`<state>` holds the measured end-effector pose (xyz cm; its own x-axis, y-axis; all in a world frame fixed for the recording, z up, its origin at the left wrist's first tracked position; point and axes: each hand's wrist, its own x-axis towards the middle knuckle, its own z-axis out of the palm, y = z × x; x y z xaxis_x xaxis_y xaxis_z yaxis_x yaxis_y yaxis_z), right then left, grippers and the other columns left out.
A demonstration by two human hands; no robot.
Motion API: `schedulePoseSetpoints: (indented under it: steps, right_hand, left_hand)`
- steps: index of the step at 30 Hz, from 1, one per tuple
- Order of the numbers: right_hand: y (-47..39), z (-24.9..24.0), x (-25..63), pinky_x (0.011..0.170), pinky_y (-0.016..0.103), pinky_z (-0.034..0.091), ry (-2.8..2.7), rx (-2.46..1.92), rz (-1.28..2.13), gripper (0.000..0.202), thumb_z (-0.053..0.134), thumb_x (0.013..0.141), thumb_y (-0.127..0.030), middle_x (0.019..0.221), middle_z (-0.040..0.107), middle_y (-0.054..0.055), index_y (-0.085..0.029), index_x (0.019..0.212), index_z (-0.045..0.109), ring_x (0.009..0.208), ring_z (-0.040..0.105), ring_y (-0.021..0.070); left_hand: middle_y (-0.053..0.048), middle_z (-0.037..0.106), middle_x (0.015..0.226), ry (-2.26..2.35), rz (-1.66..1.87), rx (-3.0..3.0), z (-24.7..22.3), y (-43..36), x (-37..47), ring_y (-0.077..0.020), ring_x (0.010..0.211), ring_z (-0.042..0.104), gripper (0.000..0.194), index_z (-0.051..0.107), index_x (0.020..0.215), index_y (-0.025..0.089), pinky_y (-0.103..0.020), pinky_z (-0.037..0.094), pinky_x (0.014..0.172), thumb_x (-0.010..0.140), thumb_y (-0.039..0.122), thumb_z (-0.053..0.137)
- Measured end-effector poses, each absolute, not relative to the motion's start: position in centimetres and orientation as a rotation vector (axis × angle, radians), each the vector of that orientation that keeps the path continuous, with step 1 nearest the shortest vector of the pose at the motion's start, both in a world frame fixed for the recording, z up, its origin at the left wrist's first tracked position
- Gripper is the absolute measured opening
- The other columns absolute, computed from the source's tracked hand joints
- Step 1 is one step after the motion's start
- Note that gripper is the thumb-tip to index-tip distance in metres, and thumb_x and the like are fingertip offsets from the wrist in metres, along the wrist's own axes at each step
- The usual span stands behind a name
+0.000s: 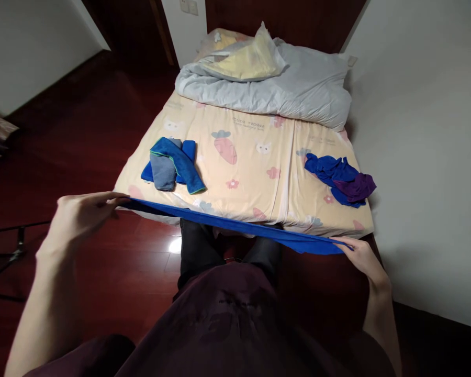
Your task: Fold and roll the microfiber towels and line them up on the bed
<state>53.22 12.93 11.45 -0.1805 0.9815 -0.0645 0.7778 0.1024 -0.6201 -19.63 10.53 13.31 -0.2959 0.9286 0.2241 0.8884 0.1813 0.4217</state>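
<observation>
A blue towel [235, 225] is stretched in a long narrow strip across the front of the bed, above my knees. My left hand [80, 212] pinches its left end, and my right hand [359, 256] grips its right end. Beyond it, on the left of the bed, several folded towels lie crossed over one another: a grey towel [163, 170] and a blue towel with a green edge [180, 162] are on top. To the right lies a crumpled blue cloth [332, 170] with a purple cloth [357, 187] over it.
The bed [243, 180] has a cream sheet with carrot prints. A rolled grey-white quilt [310, 78] and a yellow pillow in a clear cover [247, 60] lie at its far end. A black metal stand [18, 251] is at left; a wall [424, 157] borders the right.
</observation>
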Motion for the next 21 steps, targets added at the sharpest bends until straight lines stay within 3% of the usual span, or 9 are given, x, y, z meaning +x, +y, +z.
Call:
schedulePoseSetpoints:
  steps: [2,5,11,14,18,21]
  right_hand:
    - [13.7,11.0,54.7,0.089,0.037,0.066,-1.930,-1.775,0.677,0.042,0.068,0.089,-0.062,0.098,0.083,0.007,-0.024,0.094,0.084,0.093,0.079,0.0286]
    - [15.8,11.0,56.6,0.077,0.035,0.066,-1.904,-1.791,0.584,0.048,0.069,0.085,-0.068,0.092,0.082,0.009,-0.022,0.089,0.083,0.082,0.079,0.0277]
    - [18.7,13.3,56.9,0.096,0.042,0.062,-1.980,-1.754,0.209,0.036,0.062,0.091,-0.055,0.103,0.082,0.009,-0.026,0.089,0.083,0.098,0.078,0.0301]
    - [18.3,13.5,56.9,0.093,0.044,0.063,-1.831,-1.811,0.078,0.036,0.064,0.089,-0.053,0.098,0.082,0.010,-0.024,0.091,0.083,0.088,0.079,0.0309]
    - [16.8,12.2,58.5,0.071,0.041,0.068,-1.615,-1.897,0.427,0.042,0.072,0.078,-0.057,0.093,0.082,0.013,-0.019,0.092,0.083,0.074,0.079,0.0320]
    - [15.6,11.3,60.6,0.074,0.042,0.069,-1.571,-1.960,0.626,0.041,0.077,0.070,-0.057,0.096,0.082,0.013,-0.020,0.087,0.083,0.079,0.081,0.0337]
  left_hand:
    - [0.002,0.079,0.076,2.291,0.771,1.877,13.5,11.9,-18.9,-0.0235,0.079,0.077,0.042,0.083,0.096,0.027,-0.032,0.062,0.080,0.087,0.054,0.052]
    - [0.000,0.082,0.087,2.215,0.760,1.888,13.9,14.6,-17.6,-0.0207,0.076,0.077,0.043,0.082,0.095,0.023,-0.029,0.061,0.077,0.087,0.052,0.053]
    - [-0.006,0.083,0.095,2.122,0.885,1.984,14.8,18.8,-15.2,-0.0197,0.080,0.077,0.046,0.082,0.100,0.014,-0.028,0.060,0.080,0.090,0.046,0.051]
    - [-0.006,0.083,0.095,2.119,0.955,2.022,15.1,18.8,-14.3,-0.0196,0.082,0.078,0.044,0.082,0.100,0.014,-0.028,0.060,0.080,0.092,0.042,0.049]
    - [-0.005,0.083,0.093,2.026,0.850,2.069,14.9,16.9,-14.0,-0.0199,0.080,0.077,0.043,0.082,0.098,0.018,-0.029,0.061,0.079,0.092,0.045,0.049]
    - [-0.003,0.082,0.089,1.927,0.701,2.037,14.4,15.2,-14.3,-0.0231,0.082,0.077,0.041,0.082,0.095,0.022,-0.031,0.061,0.080,0.089,0.051,0.054]
